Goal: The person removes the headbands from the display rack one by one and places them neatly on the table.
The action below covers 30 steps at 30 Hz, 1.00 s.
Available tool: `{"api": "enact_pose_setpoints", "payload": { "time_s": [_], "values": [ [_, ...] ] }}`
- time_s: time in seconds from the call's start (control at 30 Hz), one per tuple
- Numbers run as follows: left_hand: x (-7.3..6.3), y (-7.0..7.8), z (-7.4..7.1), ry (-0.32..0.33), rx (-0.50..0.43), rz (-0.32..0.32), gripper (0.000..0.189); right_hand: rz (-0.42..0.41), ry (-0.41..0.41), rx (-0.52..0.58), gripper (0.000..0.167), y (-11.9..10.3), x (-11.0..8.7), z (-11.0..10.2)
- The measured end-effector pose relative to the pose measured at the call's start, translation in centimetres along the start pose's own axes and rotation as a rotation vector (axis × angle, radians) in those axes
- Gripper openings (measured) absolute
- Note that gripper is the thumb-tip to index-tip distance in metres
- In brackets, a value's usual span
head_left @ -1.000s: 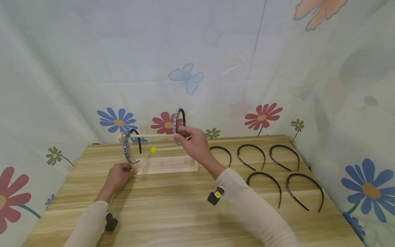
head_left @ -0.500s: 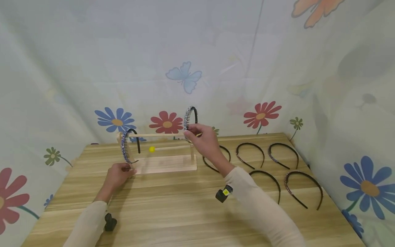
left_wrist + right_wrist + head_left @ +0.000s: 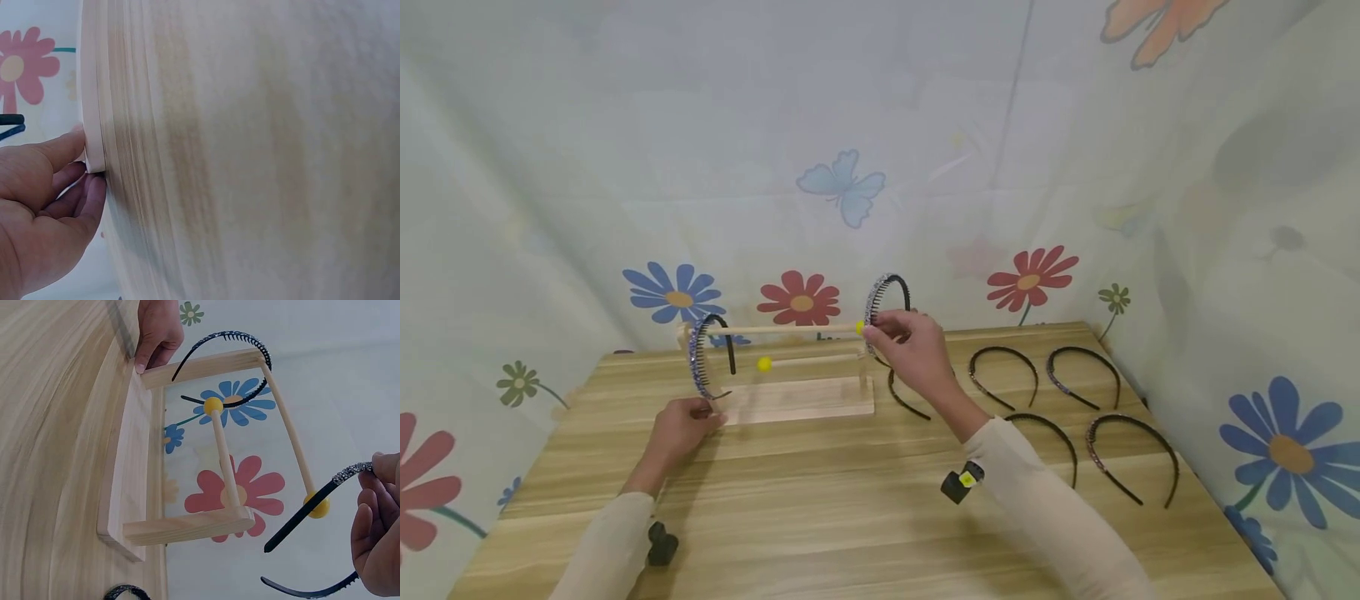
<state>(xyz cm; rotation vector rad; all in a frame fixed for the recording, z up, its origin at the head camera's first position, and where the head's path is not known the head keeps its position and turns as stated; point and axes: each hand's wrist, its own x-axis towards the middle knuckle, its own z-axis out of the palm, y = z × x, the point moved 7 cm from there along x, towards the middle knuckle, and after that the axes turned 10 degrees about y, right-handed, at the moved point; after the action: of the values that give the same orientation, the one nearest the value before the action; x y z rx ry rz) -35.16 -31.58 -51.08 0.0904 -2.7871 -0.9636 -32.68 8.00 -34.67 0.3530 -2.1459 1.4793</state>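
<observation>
My right hand pinches a black toothed headband with silvery glitter, upright at the right end of a wooden stand's upper rod. A yellow ball caps that rod and shows just left of the headband. In the right wrist view, one headband arm crosses in front of the ball. My left hand grips the near left corner of the stand's base between thumb and fingers. A blue-glitter headband hangs on the upper rod's left end, by the upright.
Several headbands, one with reddish glitter, lie on the right of the wood-grain table. The stand's lower rod points left, ending in another yellow ball. Behind is a flower-print cloth.
My right hand has moved right along the upper rod with the silvery headband, and the rod's yellow end ball now shows left of it. My left hand keeps its hold on the base.
</observation>
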Motion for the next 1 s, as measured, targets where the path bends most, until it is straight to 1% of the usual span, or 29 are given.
{"api": "enact_pose_setpoints", "payload": {
  "time_s": [0.3,0.53,0.8,1.0],
  "values": [
    [-0.1,0.3,-0.2,0.017,0.0,0.053,0.032,0.058,0.01,-0.02,0.024,1.1,-1.5,-1.0],
    [-0.1,0.4,-0.3,0.011,-0.001,0.045,0.033,0.087,-0.006,-0.033,0.027,1.9,-2.6,-1.8],
    [-0.2,0.5,-0.3,0.009,-0.01,0.032,0.032,0.127,-0.023,-0.047,0.023,3.5,-3.7,-2.2],
    [-0.2,0.6,-0.5,0.015,-0.01,0.044,0.031,0.194,-0.031,-0.06,0.023,4.7,-4.8,-2.4]
  ]
}}
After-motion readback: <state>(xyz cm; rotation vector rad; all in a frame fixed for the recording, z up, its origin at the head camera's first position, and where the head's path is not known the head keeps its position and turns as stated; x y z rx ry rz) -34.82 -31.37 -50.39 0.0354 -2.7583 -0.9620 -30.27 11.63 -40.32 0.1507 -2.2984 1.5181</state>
